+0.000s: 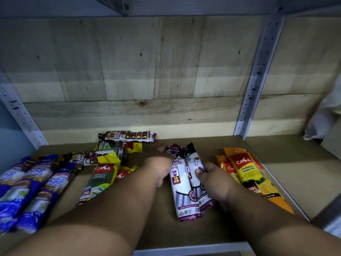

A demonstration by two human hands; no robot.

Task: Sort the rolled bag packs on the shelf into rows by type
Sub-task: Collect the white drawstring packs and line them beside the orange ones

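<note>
Two white draw string bag packs [182, 189] lie side by side in the middle of the brown shelf [287, 174], pointing front to back. My left hand [158, 163] rests on the top left of the left pack, fingers curled over its far end. My right hand [212, 180] grips the right pack, thumb on its face. Orange packs [247, 170] lie in a row to the right. Blue singlet handle packs [31, 185] lie in rows at the left. Yellow and green packs [100, 180] and more draw string packs [127, 136] lie mixed behind and left of centre.
A wooden plank wall [147, 71] closes the back of the shelf. Perforated metal uprights [258, 74] stand at the back right and left. White cloth or plastic [326, 115] sits on the neighbouring shelf at the far right. The metal front rail [184, 250] runs below my forearms.
</note>
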